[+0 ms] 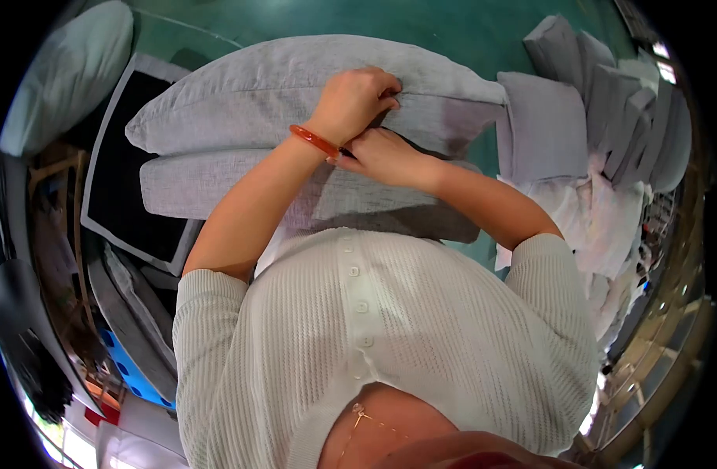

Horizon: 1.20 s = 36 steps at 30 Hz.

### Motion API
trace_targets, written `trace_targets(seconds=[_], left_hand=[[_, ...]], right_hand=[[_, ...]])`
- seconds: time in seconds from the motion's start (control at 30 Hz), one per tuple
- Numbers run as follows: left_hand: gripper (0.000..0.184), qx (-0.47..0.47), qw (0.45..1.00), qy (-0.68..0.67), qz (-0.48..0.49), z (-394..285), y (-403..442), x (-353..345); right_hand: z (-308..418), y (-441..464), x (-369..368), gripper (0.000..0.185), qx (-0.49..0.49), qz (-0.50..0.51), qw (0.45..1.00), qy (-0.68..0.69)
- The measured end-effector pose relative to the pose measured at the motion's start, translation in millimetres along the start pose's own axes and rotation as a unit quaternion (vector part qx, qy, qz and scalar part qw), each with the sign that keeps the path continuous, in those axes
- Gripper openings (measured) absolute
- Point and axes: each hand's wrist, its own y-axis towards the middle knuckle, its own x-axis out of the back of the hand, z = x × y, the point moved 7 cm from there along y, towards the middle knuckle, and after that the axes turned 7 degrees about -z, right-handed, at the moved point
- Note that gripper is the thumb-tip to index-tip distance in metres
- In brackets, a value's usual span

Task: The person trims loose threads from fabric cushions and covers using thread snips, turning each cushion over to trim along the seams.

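A large grey fabric cushion (257,102) with a seam along its side lies across in front of me, on top of a second grey cushion (218,184). My left hand (357,98), with an orange bangle (314,141) at the wrist, is closed with fingers curled at the upper cushion's seam. What lies between those fingertips is too small to make out. Just below it, my right hand (391,159) grips the lower edge of the upper cushion, its thumb pointing left. Its fingertips are partly hidden by my left wrist. A dark gap shows beside the right hand.
At the right, several grey cushions (542,125) stand near a heap of white fabric (608,219). A black panel with a grey border (128,172) leans at the left, near a pale stuffed bag (73,78). The floor (452,23) is green.
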Motion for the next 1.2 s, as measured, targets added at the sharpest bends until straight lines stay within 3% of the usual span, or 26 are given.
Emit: trace_targets(seconds=[0.07,0.13,0.2,0.27,0.43,0.67,0.77,0.8,0.83,0.87,0.9,1.0,1.2], left_hand=[[0.016,-0.024,0.999,0.024,0.035,-1,2,-15],[0.014,-0.029,0.999,-0.020,0.004,3,15,-34],[0.012,-0.022,0.996,-0.075,0.035,6,19,-44],[0.010,0.200,0.932,-0.285,0.101,28,14,-67],[0.012,0.187,0.940,-0.276,0.075,32,9,-89],[0.011,0.203,0.893,-0.386,0.111,24,12,-175],[0.011,0.219,0.879,-0.406,0.121,26,14,-207],[0.011,0.221,0.873,-0.416,0.122,26,15,-216],[0.011,0.222,0.867,-0.427,0.124,26,16,-223],[0.011,0.223,0.866,-0.429,0.128,27,16,-228],[0.011,0.225,0.867,-0.426,0.127,29,17,-234],[0.011,0.225,0.869,-0.423,0.125,24,19,-258],[0.012,0.239,0.881,-0.393,0.114,27,18,-261]], right_hand=[[4,-3,2,0.030,-0.015,0.000,1.000,0.000],[-12,-16,13,0.031,-0.035,0.003,0.999,0.006],[-23,-30,17,0.031,-0.047,-0.002,0.999,-0.002],[-34,-42,20,0.030,-0.060,-0.020,0.998,0.015],[-53,-58,18,0.032,-0.079,-0.064,0.994,0.045],[-125,-127,44,0.029,-0.104,-0.177,0.976,0.069],[-151,-151,56,0.023,-0.122,-0.307,0.936,0.123],[-162,-156,59,0.023,-0.125,-0.309,0.935,0.124],[-188,-166,53,0.026,-0.222,-0.317,0.863,0.325],[-205,-174,40,0.030,-0.306,-0.309,0.743,0.508],[-211,-178,42,0.030,-0.309,-0.313,0.741,0.508],[-226,-191,30,0.040,-0.317,-0.253,0.571,0.714],[-226,-193,22,0.042,-0.268,-0.206,0.492,0.802]])
